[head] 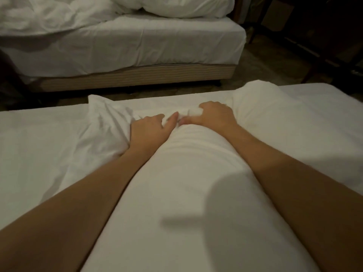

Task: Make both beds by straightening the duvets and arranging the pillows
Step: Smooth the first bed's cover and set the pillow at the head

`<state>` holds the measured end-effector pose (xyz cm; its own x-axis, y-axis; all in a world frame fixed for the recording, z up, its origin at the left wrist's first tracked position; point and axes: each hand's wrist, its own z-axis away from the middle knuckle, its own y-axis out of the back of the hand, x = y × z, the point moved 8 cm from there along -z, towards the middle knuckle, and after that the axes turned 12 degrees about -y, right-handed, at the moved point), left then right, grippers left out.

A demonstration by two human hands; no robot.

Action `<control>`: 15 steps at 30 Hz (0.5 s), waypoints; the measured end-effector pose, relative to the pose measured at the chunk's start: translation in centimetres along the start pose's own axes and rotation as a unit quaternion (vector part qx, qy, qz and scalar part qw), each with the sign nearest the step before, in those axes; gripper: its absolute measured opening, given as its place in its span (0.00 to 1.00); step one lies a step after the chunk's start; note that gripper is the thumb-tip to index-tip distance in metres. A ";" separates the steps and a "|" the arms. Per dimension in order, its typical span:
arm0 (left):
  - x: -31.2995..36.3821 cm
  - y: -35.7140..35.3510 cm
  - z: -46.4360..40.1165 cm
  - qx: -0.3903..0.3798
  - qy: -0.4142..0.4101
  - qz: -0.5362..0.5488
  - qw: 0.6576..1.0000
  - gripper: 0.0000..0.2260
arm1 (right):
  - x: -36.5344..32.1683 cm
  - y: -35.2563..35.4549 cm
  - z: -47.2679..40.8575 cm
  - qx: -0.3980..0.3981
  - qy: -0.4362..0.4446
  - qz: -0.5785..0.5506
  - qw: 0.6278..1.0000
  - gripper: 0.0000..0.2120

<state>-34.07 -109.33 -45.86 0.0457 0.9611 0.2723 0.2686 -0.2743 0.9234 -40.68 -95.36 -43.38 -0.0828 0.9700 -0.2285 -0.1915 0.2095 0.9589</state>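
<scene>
A white pillow lies lengthwise in front of me on the near bed, its far end bunched up. My left hand grips the pillowcase fabric at that far end, fingers curled into the cloth. Close beside it, my right hand clutches the same bunched edge. The loose corners of the pillowcase stick up on both sides of my hands. Across the gap stands the second bed, with a crumpled white duvet and a pillow heaped on top.
A strip of dark floor separates the two beds. Dark furniture stands at the upper right. The second bed's beige base faces me.
</scene>
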 end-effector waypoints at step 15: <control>9.0 23.3 12.6 0.221 -0.031 -0.057 0.973 0.35 | -3.5 17.0 21.8 0.134 0.140 -0.019 0.981 0.30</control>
<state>-15.29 -106.68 -25.26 0.0463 0.9884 0.1448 0.6624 -0.1389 0.7362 -22.34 -92.55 -22.60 -0.3523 0.8973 -0.2661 0.0606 0.3056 0.9502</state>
